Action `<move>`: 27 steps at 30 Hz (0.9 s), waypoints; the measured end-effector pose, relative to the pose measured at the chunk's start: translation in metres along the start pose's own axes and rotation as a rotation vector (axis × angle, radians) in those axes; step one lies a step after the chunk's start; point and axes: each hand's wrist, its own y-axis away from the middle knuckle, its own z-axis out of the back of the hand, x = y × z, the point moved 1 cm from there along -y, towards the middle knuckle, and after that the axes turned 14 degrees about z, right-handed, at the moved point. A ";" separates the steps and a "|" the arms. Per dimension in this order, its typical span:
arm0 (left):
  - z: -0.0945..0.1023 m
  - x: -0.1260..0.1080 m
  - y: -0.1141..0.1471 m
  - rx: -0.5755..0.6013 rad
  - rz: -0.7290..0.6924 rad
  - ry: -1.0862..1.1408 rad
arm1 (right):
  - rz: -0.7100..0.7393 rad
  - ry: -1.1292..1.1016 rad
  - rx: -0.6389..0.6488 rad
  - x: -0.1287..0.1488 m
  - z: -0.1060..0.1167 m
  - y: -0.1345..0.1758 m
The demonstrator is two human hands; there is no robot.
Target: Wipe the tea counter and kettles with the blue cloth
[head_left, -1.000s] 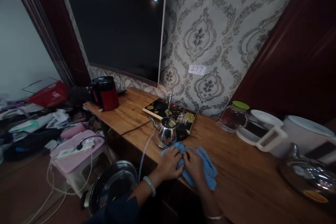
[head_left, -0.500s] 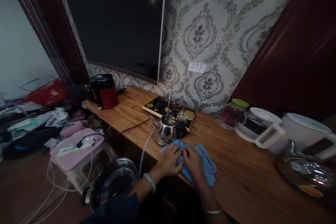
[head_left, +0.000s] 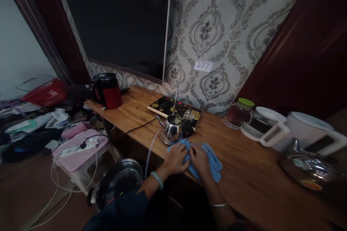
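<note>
A crumpled blue cloth (head_left: pixel 214 164) lies at the front edge of the wooden counter (head_left: pixel 241 162). My left hand (head_left: pixel 176 159) presses on its left part, fingers bent over the fabric. My right hand (head_left: pixel 200 160) grips the middle of the cloth, its fingers curled in; the fingertips are partly hidden. Just beyond my left hand stands a small shiny metal teapot (head_left: pixel 171 131), its top uncovered and its spout to the left. A black electric tea stove (head_left: pixel 162 105) with gold flowers sits behind, its thin metal spout rising above the teapot.
A red-and-black kettle (head_left: pixel 111 92) stands on the left. To the right are a glass jug (head_left: pixel 238 113) with a green lid, white-lidded pitchers (head_left: pixel 271 124) and a metal kettle (head_left: pixel 306 169). Below are a metal basin (head_left: pixel 119 182) and a pink stool (head_left: pixel 81 151) bearing a power strip.
The camera view has shifted slightly. Both hands stay on the blue cloth, with no clear change in their hold.
</note>
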 end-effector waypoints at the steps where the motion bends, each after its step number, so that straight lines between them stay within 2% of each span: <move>1: 0.000 0.000 0.000 -0.002 -0.002 0.000 | 0.000 0.004 0.004 0.000 0.000 0.000; 27: 0.001 0.001 0.000 -0.020 0.002 -0.015 | 0.013 0.018 0.000 0.000 -0.001 -0.001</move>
